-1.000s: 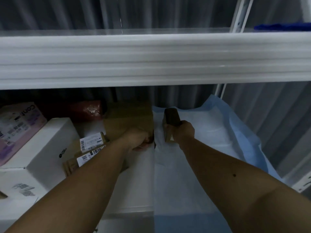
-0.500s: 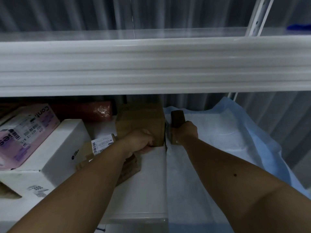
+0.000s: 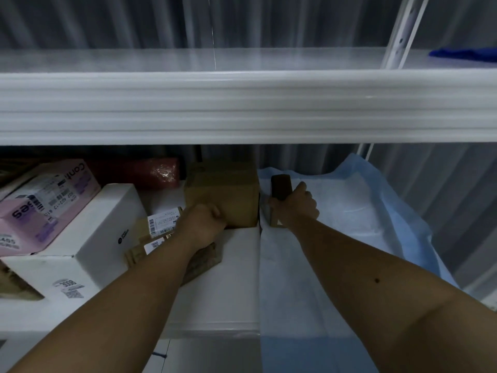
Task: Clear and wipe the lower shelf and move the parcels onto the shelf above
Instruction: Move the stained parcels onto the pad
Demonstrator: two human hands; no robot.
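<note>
Head view has both of my bare forearms stretched forward under the white upper shelf beam [image 3: 242, 109] into the lower bay. My left hand [image 3: 207, 220] is curled into a fist at the lower front left corner of a plain brown cardboard box [image 3: 223, 189]; its knuckles face me and the fingertips are hidden, so I cannot tell whether it actually grips the box or only presses against it. My right hand [image 3: 294, 204] is wrapped around a small dark brown rectangular block [image 3: 281, 188], thumb on its left face and fingers round the right, holding it upright just right of the cardboard box.

That box sits toward the back of the white lower shelf [image 3: 236, 265], between my hands. Under the right hand a pale blue and white disposable sheet [image 3: 349, 216] covers the shelf's right half, its blue edge rumpled at the right.

Beneath my left forearm lie flat brown parcels with white barcode labels [image 3: 162, 223]. Further left stands a white carton [image 3: 88, 238], with a pink printed box [image 3: 45, 205] resting on it, tilted. Behind them a dark red wrapped package [image 3: 150, 170] lies against the corrugated grey back wall [image 3: 107, 22]. On the upper shelf's far right lies a deep blue cloth [image 3: 465, 53].
</note>
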